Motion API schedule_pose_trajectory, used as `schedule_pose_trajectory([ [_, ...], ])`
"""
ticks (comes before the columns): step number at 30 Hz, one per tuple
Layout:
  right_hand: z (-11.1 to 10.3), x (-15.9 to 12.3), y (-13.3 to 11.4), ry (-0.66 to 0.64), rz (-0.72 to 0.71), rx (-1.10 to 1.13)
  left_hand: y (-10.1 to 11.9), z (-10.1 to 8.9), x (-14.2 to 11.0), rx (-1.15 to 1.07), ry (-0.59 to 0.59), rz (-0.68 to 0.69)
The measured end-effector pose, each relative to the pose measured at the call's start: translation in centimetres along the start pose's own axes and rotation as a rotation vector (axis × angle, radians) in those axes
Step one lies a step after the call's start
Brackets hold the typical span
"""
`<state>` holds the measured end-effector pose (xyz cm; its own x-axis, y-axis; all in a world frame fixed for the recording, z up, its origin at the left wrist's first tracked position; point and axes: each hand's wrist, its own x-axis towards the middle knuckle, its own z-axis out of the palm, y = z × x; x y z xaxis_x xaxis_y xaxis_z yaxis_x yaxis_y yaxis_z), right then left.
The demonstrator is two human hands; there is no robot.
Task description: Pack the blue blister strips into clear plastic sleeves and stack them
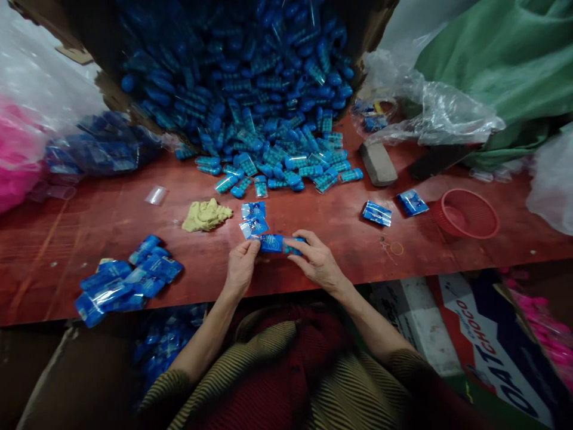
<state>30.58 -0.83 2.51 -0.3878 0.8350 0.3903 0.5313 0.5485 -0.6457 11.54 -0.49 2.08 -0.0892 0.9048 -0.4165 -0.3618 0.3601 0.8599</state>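
Note:
Both hands meet at the near edge of a red-brown table (313, 215). My left hand (240, 267) pinches the left end of a small blue clear-plastic packet (272, 243). My right hand (316, 258) curls its fingers round the packet's right end, where a blue capsule-shaped item (293, 245) shows. Two more small packets (253, 218) lie flat just beyond the hands. A big heap of blue capsule-shaped items (264, 101) spills from a cardboard box at the back of the table.
A stack of filled blue packets (128, 280) lies at the near left. A yellow crumpled cloth (206, 215), a grey block (378, 162), two packets (394, 208) and a red basket (468, 214) sit on the table. Plastic bags stand at both sides. A printed carton (487, 346) is below right.

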Motion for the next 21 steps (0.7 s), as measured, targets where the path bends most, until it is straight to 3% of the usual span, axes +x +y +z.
schedule_pose_trajectory([
  [7,3.7,-1.3,-0.9,0.070,0.104,0.018,-0.5,1.8,-0.2,-0.310,0.043,-0.209],
  [11,3.9,-1.2,-1.3,0.098,0.177,0.313,-0.2,1.5,0.1,-0.343,0.002,-0.314],
  [16,3.9,-0.9,-1.1,0.136,0.516,0.723,0.1,1.8,0.2,-0.379,-0.031,-0.347],
  [21,4.2,-0.9,-1.2,0.173,0.451,0.640,0.8,1.8,0.0,-0.338,-0.131,-0.353],
])
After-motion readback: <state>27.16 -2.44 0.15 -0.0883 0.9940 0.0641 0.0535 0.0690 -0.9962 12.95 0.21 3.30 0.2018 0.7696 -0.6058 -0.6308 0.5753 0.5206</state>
